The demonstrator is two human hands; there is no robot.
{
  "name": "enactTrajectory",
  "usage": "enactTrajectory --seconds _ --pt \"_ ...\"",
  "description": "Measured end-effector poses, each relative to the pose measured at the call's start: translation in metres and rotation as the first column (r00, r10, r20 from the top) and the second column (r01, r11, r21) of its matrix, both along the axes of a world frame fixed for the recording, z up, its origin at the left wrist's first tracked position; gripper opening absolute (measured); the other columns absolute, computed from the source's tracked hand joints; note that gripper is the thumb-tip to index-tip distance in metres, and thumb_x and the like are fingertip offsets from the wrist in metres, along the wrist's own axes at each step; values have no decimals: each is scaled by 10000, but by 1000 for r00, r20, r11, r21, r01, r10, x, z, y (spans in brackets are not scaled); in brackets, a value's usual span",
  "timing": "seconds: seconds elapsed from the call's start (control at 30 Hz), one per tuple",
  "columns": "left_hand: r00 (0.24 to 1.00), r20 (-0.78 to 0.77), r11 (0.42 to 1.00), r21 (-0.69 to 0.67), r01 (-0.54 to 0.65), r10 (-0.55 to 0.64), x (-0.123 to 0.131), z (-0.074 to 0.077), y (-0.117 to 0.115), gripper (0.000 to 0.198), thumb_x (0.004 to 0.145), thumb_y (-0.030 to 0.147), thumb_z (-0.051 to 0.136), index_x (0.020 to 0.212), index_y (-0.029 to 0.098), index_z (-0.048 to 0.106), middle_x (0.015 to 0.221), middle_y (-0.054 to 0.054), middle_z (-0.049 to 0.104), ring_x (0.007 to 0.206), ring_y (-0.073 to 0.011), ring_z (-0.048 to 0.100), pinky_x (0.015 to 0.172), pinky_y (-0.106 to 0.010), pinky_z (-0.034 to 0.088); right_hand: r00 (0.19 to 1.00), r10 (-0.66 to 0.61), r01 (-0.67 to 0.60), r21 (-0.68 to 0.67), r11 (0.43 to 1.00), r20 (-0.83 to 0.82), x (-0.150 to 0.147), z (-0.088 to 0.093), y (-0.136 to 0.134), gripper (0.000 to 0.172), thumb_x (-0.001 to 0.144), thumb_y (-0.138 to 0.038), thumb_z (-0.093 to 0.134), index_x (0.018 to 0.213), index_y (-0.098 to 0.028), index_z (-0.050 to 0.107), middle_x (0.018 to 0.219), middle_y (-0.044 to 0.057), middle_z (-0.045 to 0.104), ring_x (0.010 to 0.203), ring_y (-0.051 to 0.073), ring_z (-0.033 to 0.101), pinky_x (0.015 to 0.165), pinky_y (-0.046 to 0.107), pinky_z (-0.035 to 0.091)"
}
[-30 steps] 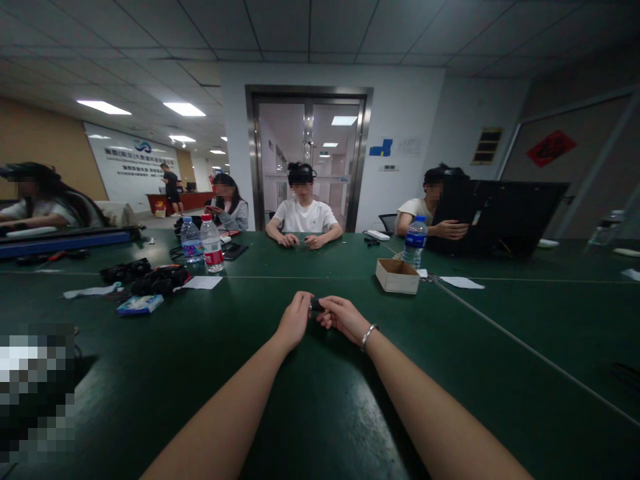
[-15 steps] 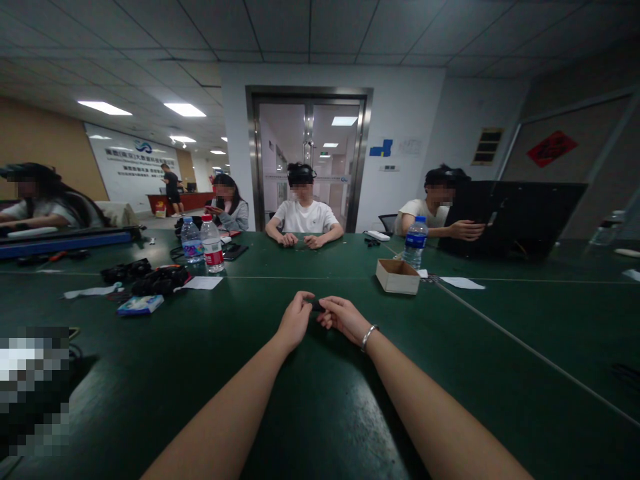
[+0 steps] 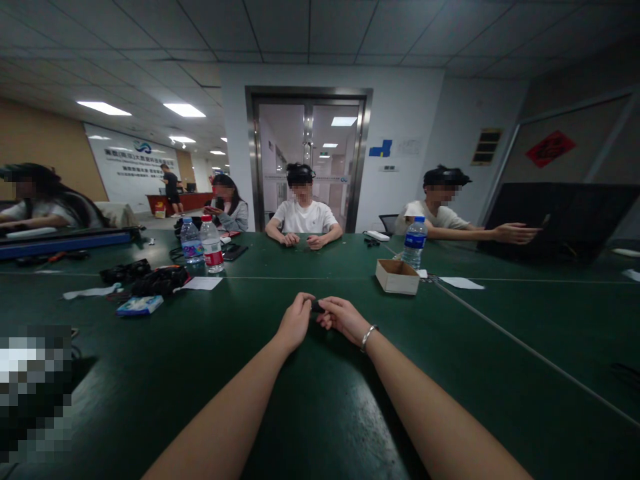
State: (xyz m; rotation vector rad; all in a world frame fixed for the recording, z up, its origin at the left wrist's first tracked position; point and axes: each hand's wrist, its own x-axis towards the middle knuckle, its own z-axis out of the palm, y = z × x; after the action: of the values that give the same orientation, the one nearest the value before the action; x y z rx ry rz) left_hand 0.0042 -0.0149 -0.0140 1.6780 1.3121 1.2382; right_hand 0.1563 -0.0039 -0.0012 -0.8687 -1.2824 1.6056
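Note:
Both my hands meet over the middle of the green table [image 3: 330, 387]. Between them is a small dark object [image 3: 317, 307], too small and too covered by fingers to name. My left hand [image 3: 296, 321] is closed on its left end, index finger along the top. From the other side my right hand [image 3: 343, 317] pinches it between thumb and fingers, the other fingers curled below. A silver bracelet [image 3: 369, 338] circles my right wrist.
An open cardboard box [image 3: 397, 277] and a blue-capped bottle [image 3: 414, 243] stand ahead on the right. Ahead on the left are two bottles [image 3: 212, 247], black cables [image 3: 160, 280] and a blue-white packet [image 3: 140, 305]. Several people sit around, one opposite [image 3: 304, 220] and one beside a large dark panel [image 3: 560, 220].
My hands hold nearly the same pose around the small dark object. At the right, the seated person's arm has stretched out and the large dark panel has shifted rightward.

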Motion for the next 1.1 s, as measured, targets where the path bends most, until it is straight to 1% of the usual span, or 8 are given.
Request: enactTrajectory --seconds 0.17,0.53,0.63,0.73,0.83,0.97,1.03,1.1 --pt "1000 24 1000 22 4 -5 0 0 -1 250 850 297 365 1023 207 521 939 -38 560 857 -160 509 765 -264 395 1000 4 -4 1 1000 0 0 -1 1 144 823 -230 616 850 -91 591 606 80 638 471 97 576 421 151 448" --pt "997 73 1000 14 5 -6 1 -1 1 253 804 185 403 1018 195 537 872 -33 531 741 -127 503 698 -242 421 1000 15 -15 6 1000 -7 1 -2 1 141 821 -230 616 844 -95 583 602 74 635 471 95 573 429 149 442" --pt "996 88 1000 15 10 -11 1 1 0 239 814 210 405 1016 186 532 799 -20 519 686 -117 490 640 -222 407 1000 11 -11 6 1000 -9 1 -1 -1 143 826 -233 610 839 -95 579 599 71 631 467 91 566 427 148 440" --pt "996 88 1000 6 20 -21 2 3 -3 245 859 318 372 992 188 532 667 11 476 606 -110 462 563 -207 367 1000 9 -9 -1 1000 -6 1 0 -1 151 835 -241 600 831 -91 581 602 74 629 472 95 571 431 154 443" --pt "998 61 1000 4 5 -5 2 5 -5 311 871 413 345 919 185 551 606 23 447 560 -108 440 523 -206 335 1000 15 -15 -6 1000 -4 1 0 -1 167 830 -253 610 843 -88 586 612 82 633 475 98 574 435 159 446" --pt "998 68 1000 -20 -10 11 1 5 -4 255 854 366 379 961 201 541 631 24 475 555 -104 445 533 -207 339 1000 18 -18 -5 1000 -3 2 -1 1 163 829 -247 607 853 -88 584 618 82 635 481 101 577 438 160 449" --pt "996 92 1000 -31 5 -2 1 5 -3 239 848 323 376 988 208 531 625 29 474 545 -100 440 532 -205 335 1000 22 -22 -2 1000 0 2 -2 1 156 826 -241 609 853 -89 584 618 81 635 482 99 577 438 158 449" --pt "994 102 999 -36 29 -26 0 4 -2 267 859 345 342 965 200 540 588 32 449 526 -103 427 514 -206 324 1000 28 -28 -1 1000 2 1 -1 1 156 819 -242 617 839 -91 585 612 79 633 474 98 571 432 159 445"
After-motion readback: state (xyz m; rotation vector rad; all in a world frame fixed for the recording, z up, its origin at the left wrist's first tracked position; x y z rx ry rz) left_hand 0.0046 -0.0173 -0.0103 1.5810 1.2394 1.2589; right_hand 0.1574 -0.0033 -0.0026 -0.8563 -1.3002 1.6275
